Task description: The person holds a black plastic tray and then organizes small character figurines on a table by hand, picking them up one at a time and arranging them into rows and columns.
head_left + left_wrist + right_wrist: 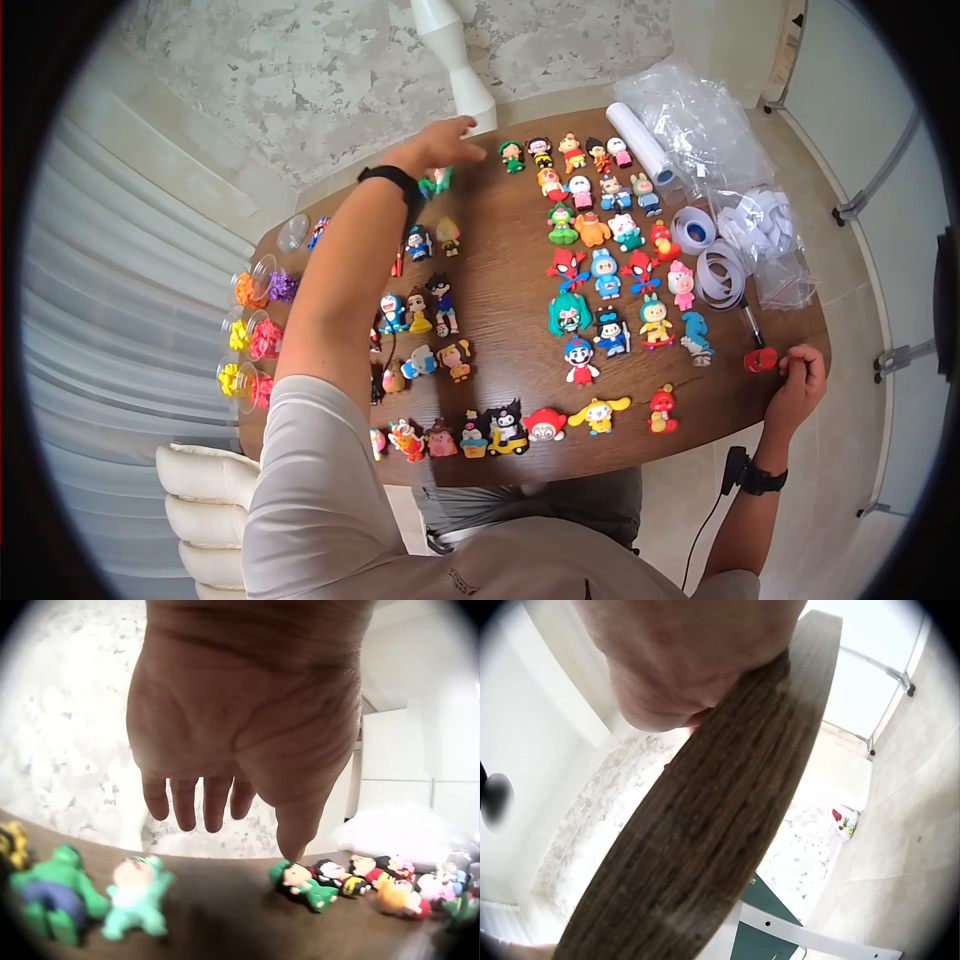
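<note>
From my head view, soft daylight fills the room; the round dark-brown wooden table [500,260] carries only faint shadows, and the crumpled clear plastic bags [700,120] at its far right edge glare white. Fisheye bends everything beyond the table and black vignette rings it. My left wrist view is blurred, the table's green figurines [52,896] soft. My right wrist view blows out white beyond the table's edge.

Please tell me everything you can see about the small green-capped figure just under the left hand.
The green-capped figure is a small toy, rubbery in look, with a green cap, pale face and green clothes. It lies tilted on the brown table, first in a row of similar toys. The left hand hovers over it, fingers straight; whether the thumb touches it is unclear.
</note>
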The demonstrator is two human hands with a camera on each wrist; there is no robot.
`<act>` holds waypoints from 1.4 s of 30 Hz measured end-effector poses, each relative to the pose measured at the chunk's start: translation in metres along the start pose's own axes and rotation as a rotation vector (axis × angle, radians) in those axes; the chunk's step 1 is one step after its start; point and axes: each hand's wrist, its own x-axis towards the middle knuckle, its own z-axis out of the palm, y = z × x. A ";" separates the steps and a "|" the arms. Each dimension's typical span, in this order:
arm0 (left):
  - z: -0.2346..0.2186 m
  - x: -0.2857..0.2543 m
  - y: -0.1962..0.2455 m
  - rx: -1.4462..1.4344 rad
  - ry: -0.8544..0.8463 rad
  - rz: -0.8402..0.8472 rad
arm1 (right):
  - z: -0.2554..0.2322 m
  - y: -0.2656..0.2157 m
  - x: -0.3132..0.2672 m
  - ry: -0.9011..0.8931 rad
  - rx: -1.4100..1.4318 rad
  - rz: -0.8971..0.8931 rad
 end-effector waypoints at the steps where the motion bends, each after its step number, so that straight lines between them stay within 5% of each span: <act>1: -0.011 -0.011 -0.004 0.076 -0.096 -0.054 | 0.000 0.001 0.001 -0.002 0.003 -0.004; 5: -0.017 -0.051 -0.012 0.299 -0.194 -0.037 | 0.000 0.005 0.003 0.001 0.017 -0.018; 11: 0.004 -0.047 -0.015 0.439 -0.114 -0.091 | 0.001 0.001 0.002 -0.014 0.010 -0.017; 17: 0.023 -0.044 -0.011 0.391 0.166 -0.076 | 0.001 0.005 0.003 -0.019 0.041 -0.037; 32: 0.026 -0.030 0.043 0.309 0.142 -0.148 | 0.001 0.004 0.004 -0.050 0.015 -0.041; 42: 0.033 -0.061 0.100 0.248 0.064 0.018 | 0.002 0.002 0.003 -0.035 0.030 -0.028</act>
